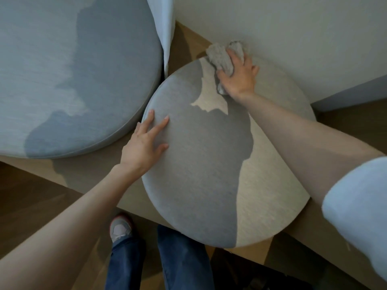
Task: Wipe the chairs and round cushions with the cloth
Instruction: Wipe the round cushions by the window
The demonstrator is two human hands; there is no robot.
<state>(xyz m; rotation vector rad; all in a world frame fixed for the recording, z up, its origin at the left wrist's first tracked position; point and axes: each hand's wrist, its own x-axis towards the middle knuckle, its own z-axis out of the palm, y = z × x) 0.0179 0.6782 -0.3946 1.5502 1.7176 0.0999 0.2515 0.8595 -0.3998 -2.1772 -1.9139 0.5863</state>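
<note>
A round beige-grey cushion [209, 164] lies in the middle of the head view, partly in shadow. My right hand [238, 76] presses a fluffy grey cloth [222, 57] onto the cushion's far edge, close to the wall. My left hand [146, 143] rests flat with fingers spread on the cushion's left edge and holds nothing. A second, larger round blue-grey cushion [62, 80] lies to the upper left, almost touching the first one.
Both cushions sit on a wooden bench surface [88, 174]. A white wall [293, 28] rises behind, and a pale curtain [165, 28] hangs between the cushions. My legs in jeans and a shoe [121, 227] stand on the wooden floor below.
</note>
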